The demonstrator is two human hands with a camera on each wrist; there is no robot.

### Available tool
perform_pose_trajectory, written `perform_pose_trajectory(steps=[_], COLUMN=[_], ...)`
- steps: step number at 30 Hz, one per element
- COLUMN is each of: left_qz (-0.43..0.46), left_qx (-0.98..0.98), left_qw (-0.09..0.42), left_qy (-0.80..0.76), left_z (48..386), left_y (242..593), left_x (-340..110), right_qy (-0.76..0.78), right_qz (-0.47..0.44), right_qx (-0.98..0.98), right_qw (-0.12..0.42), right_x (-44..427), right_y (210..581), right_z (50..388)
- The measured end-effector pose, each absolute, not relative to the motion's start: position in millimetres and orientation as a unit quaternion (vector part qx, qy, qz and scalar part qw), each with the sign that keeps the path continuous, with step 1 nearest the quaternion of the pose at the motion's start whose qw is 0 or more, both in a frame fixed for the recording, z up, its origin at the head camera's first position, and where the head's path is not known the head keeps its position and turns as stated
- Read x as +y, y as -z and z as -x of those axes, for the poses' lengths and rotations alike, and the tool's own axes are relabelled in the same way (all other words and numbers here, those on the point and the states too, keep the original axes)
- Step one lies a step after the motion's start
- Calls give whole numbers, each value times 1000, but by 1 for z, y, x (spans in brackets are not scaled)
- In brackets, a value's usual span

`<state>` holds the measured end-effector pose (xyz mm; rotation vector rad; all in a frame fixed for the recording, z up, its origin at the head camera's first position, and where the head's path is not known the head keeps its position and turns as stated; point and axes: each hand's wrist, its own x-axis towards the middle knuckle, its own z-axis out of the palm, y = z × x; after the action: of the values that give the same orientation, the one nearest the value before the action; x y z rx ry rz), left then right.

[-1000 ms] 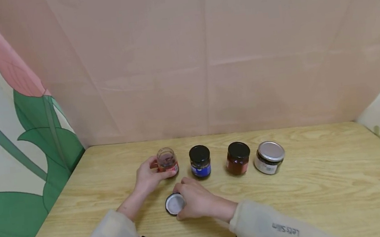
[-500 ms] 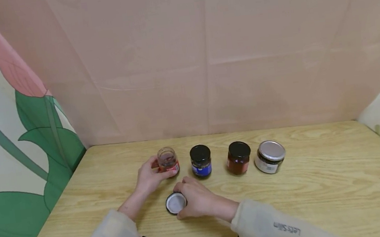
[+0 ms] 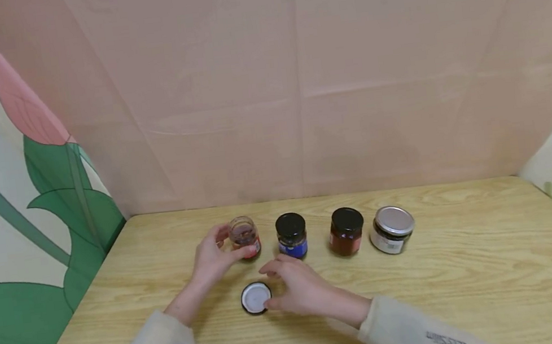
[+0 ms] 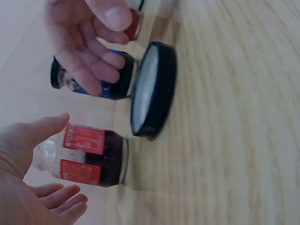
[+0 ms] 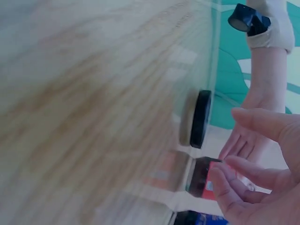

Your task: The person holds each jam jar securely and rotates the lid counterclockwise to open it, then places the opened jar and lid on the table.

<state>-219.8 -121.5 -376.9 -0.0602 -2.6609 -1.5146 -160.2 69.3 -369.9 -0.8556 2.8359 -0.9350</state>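
An opened glass jar (image 3: pixel 244 238) with a red label and dark contents stands upright at the left of the jar row. My left hand (image 3: pixel 212 258) is around it, thumb on the near side. In the left wrist view, gaps show between the jar and the relaxed fingers (image 4: pixel 61 199). Nearer me a black-rimmed jar lid (image 3: pixel 256 298) lies flat, pale inside facing up. Just right of the lid is my right hand (image 3: pixel 299 288), fingers loosely spread and holding nothing. In the head view its thumb overlaps the lid's edge; whether they touch I cannot tell.
Right of the opened jar stand a blue-labelled jar (image 3: pixel 292 235) with a black lid, a reddish jar (image 3: pixel 346 232) with a black lid, and a squat jar (image 3: pixel 392 229) with a silver lid. All rest on the wood-grain table (image 3: pixel 472 274). A pink cloth (image 3: pixel 299 107) hangs behind.
My right hand has let go of the lid and drawn back slightly to the right, its fingers opening. The lid now lies flat on the table. My left hand stays around the jar.
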Motion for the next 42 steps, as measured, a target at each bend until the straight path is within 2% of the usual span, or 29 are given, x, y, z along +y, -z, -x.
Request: perform_pose_trajectory(steps=[8,24,33,37,42], left_qz=[25,51,93,102,102], left_qx=[-868,-875,-874,-872,-860], left_qw=[70,72,126,122,94], left_qy=[490,476,460,462,490], left_z=[215,209,209,207,205], left_y=[359,347,341,337,333], left_x=[-123,-115,-101,-93,-85], right_qy=[368,377,374,374,359], right_qz=[290,283,268,257,238], right_qx=[884,880,884,887,898], right_qw=[-10,-49,-80,-89,-87], right_x=[87,113,129,136,144], right_y=[361,356,351,349,347], right_z=[160,162,161,161,160])
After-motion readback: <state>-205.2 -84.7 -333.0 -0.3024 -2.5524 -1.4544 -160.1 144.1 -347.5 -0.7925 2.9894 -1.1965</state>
